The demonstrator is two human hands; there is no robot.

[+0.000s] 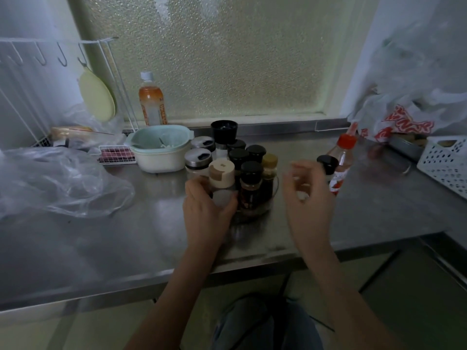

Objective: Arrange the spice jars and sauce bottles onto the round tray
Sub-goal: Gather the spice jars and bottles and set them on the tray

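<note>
A clear round tray [265,209] in the middle of the steel counter holds several spice jars with black lids [238,155], two jars with silver lids [197,157] and a black grinder [224,131]. My left hand [206,208] is closed around a beige-capped jar [221,181] at the tray's near-left edge. My right hand [307,195] hovers to the right of the tray, fingers spread, holding nothing. Behind it stand a black-lidded jar [327,164] and a red-capped sauce bottle [341,165], both off the tray.
A white bowl with a mint strainer [160,151] stands left of the tray. Crumpled clear plastic [58,183] covers the left counter. An orange drink bottle [151,101] stands by the window. A white basket [447,162] and plastic bags [404,117] lie at right.
</note>
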